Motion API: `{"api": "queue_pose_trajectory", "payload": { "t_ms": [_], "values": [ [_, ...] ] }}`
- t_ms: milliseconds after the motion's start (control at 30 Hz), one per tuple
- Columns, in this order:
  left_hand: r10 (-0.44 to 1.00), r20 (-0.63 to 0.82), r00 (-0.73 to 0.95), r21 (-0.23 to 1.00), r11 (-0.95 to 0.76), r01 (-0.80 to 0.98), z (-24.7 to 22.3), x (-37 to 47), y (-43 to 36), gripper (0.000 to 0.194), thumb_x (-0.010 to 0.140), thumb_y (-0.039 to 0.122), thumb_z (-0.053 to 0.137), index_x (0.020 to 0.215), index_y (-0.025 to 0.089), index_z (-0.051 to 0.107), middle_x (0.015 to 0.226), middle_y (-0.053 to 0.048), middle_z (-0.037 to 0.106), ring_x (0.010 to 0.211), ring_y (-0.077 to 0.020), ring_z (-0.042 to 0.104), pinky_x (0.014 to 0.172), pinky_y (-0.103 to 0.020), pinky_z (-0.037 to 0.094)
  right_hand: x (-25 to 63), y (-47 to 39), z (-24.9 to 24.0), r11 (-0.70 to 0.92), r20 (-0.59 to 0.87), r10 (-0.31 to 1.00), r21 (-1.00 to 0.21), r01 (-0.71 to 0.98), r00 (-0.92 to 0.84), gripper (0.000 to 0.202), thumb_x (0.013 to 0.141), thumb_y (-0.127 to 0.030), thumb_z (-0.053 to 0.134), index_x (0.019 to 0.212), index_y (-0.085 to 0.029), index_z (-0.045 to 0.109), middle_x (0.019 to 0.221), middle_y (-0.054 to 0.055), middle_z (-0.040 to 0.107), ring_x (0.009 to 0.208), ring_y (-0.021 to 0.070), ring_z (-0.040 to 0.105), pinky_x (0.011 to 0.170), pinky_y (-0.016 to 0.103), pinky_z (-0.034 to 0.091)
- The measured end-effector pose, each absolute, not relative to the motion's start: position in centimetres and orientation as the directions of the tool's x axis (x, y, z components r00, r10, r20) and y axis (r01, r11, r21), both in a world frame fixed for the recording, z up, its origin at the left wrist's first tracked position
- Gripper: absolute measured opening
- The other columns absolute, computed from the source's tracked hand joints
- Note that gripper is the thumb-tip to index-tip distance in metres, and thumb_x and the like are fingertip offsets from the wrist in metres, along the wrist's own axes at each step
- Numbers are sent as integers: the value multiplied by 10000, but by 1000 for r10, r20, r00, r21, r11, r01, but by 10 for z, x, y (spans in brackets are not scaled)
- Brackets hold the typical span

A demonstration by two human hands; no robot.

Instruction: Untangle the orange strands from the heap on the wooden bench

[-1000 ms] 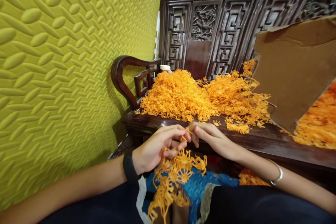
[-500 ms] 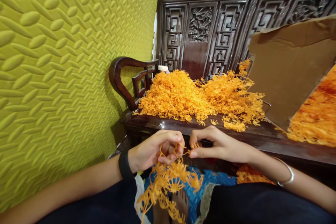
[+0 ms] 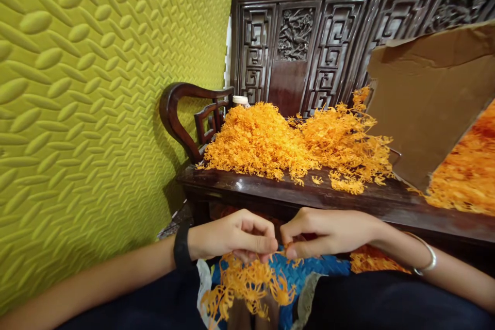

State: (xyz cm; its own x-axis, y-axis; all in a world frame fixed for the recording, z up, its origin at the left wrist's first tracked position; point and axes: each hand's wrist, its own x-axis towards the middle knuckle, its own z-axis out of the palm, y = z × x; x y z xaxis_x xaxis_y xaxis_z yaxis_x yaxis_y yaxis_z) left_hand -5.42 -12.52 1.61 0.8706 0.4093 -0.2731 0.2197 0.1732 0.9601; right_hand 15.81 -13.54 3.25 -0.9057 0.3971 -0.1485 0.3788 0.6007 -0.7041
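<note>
A cluster of thin, spidery orange plastic pieces (image 3: 251, 283) hangs below my left hand (image 3: 235, 237), whose thumb and fingers are pinched on it. Close on the right, my right hand (image 3: 328, 232) pinches a small orange piece (image 3: 296, 260) between thumb and forefinger. A thin orange strand shows between the two sets of fingertips; how the pieces join there is partly hidden by the fingers. Beyond the hands, a big heap of similar orange pieces (image 3: 259, 142) lies on the dark wooden bench (image 3: 247, 185), with a looser heap (image 3: 344, 144) beside it.
A brown cardboard sheet (image 3: 425, 103) leans at the right, by more orange pieces (image 3: 464, 170). A white-lidded container (image 3: 240, 100) stands behind the heap. The bench's curved armrest (image 3: 170, 108) is near a yellow-green textured foam wall (image 3: 96, 129). More orange pieces (image 3: 375, 260) lie under the bench.
Both hands have moved down, and my left hand has turned so its thumb side faces up. The hanging cluster has sunk lower, with both hands still pinching.
</note>
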Motion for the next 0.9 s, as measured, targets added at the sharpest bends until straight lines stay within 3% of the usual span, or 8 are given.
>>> {"api": "queue_pose_trajectory", "payload": {
  "t_ms": [133, 300, 433, 567, 733, 800, 900],
  "values": [
    [394, -245, 886, 967, 159, 197, 15, -62, -122, 370, 713, 469, 652, 620, 133, 529, 581, 27, 504, 427, -21, 324, 424, -193, 207, 170, -136, 33, 623, -143, 370, -694, 359, -918, 251, 897, -303, 458, 777, -119, 580, 652, -4, 507, 598, 70, 449, 595, 183, 363],
    [657, -119, 744, 981, 193, -14, 9, -88, -108, 417, 711, 449, 655, 543, 131, 444, 511, 52, 394, 397, -12, 233, 390, -199, 94, 207, -138, 35, 578, 62, 714, -614, 538, -697, 292, 892, -348, 460, 745, -140, 602, 689, 32, 577, 649, 113, 526, 632, 221, 398],
    [689, -121, 715, 968, 240, -68, 7, -88, -104, 354, 728, 387, 648, 580, 125, 462, 557, 42, 422, 408, -6, 237, 369, -172, 76, 221, -123, 27, 550, 205, 822, -528, 647, -531, 270, 881, -399, 462, 823, -165, 584, 807, 53, 604, 745, 150, 544, 684, 251, 424],
    [717, -102, 690, 949, 278, -149, 10, -77, -106, 299, 747, 326, 634, 606, 131, 456, 577, 39, 436, 427, -8, 296, 352, -139, 96, 227, -99, 8, 560, 337, 813, -237, 794, -474, 275, 903, -396, 400, 930, -175, 561, 869, 67, 585, 778, 163, 546, 710, 271, 421],
    [767, -81, 637, 944, 265, -199, 10, -73, -107, 269, 755, 295, 624, 622, 128, 461, 593, 42, 438, 417, -1, 323, 338, -132, 114, 235, -81, -19, 351, 419, 799, 259, 900, -432, 308, 917, -301, 314, 930, -131, 571, 865, 121, 575, 709, 205, 546, 659, 318, 401],
    [773, -69, 630, 941, 261, -217, 9, -71, -107, 260, 762, 288, 614, 624, 126, 464, 601, 40, 445, 416, 0, 328, 338, -133, 118, 237, -78, -29, 326, 420, 787, 339, 883, -452, 306, 910, -251, 303, 988, -119, 568, 904, 137, 583, 712, 212, 551, 659, 326, 403],
    [787, -61, 614, 935, 260, -240, 9, -66, -108, 248, 763, 285, 607, 626, 125, 476, 593, 41, 442, 415, -2, 322, 338, -136, 123, 236, -76, -40, 364, 413, 771, 339, 868, -485, 318, 902, -232, 336, 1140, -116, 512, 1051, 157, 570, 780, 212, 571, 697, 329, 428]
  ]
}}
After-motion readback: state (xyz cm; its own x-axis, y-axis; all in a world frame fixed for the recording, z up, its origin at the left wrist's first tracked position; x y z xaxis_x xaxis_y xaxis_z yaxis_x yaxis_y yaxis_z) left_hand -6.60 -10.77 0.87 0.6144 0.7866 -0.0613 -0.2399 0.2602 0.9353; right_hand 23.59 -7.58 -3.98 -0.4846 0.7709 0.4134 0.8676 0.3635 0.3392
